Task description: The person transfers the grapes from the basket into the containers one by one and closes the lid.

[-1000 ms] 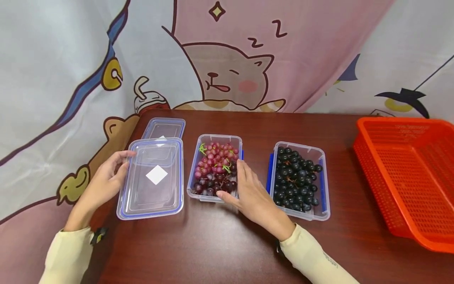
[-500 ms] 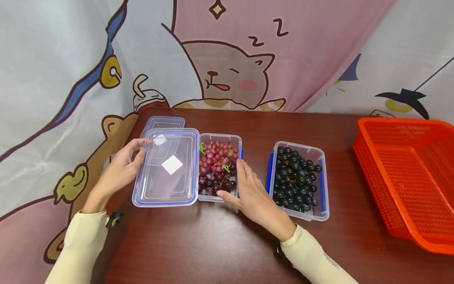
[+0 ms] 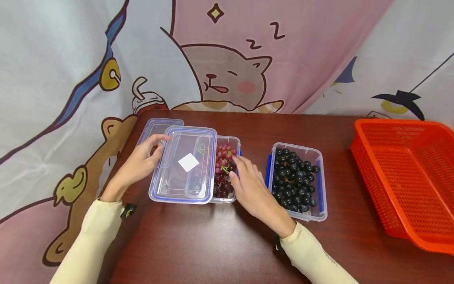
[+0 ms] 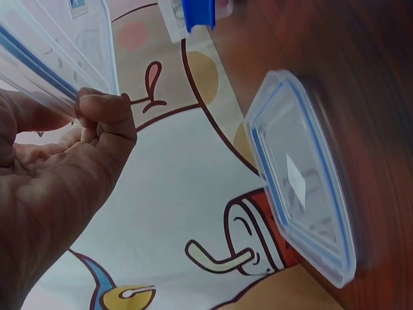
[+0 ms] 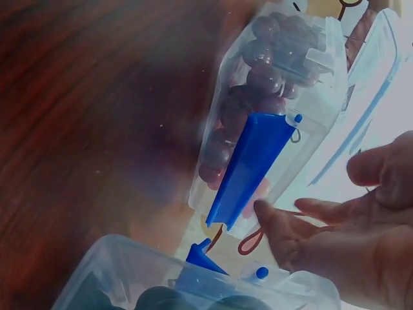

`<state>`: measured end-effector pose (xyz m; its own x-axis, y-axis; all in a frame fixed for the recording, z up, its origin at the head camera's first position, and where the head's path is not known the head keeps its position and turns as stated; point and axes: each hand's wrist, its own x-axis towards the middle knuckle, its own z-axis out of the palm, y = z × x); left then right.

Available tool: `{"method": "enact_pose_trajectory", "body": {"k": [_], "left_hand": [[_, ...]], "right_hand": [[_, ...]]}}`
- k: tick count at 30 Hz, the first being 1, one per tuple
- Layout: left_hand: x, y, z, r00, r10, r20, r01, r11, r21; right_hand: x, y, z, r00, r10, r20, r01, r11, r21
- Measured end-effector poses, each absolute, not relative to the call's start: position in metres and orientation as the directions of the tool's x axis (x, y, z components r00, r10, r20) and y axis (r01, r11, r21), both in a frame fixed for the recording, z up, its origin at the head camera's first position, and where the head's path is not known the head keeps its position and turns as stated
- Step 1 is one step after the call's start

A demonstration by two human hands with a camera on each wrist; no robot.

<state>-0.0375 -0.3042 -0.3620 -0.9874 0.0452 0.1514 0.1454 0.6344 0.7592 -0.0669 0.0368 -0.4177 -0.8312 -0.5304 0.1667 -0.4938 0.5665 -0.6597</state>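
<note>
A clear plastic lid point(image 3: 173, 179) with a blue seal and a white square sticker is pinched at its left edge by my left hand point(image 3: 140, 161). It hangs raised and covers the left part of a clear container point(image 3: 227, 200). Red and dark grapes point(image 3: 223, 185) show past the lid's right edge. Over that container's right rim is my right hand point(image 3: 253, 189), its fingers loosely bent and holding nothing. In the right wrist view, the fingertips are close to the rim beside a hanging blue latch point(image 5: 251, 168); whether they touch cannot be told.
A second container point(image 3: 322, 215) of black grapes point(image 3: 296, 181) stands right of my right hand. An orange basket point(image 3: 386, 189) is at the far right. Another lid point(image 3: 152, 126) lies flat at the back left of the brown table point(image 3: 198, 244), against a printed curtain point(image 3: 301, 51).
My left hand has carried the lid rightward from beside the container to partly over it. My right hand's fingers have lifted and bent slightly at the container's right rim.
</note>
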Motion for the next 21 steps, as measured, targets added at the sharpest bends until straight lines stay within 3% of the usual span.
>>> {"method": "enact_pose_trajectory", "body": {"k": [12, 21], "left_hand": [[-0.051, -0.289, -0.369, -0.987, 0.059, 0.151, 0.156, 0.597, 0.787], [-0.060, -0.276, -0.368, -0.972, 0.093, 0.216, 0.229, 0.582, 0.780]], "right_hand": [[-0.075, 0.036, -0.407, -0.814, -0.491, 0.311, -0.496, 0.308, -0.812], [-0.077, 0.028, -0.400, -0.861, -0.427, 0.276, -0.369, 0.151, -0.917]]}}
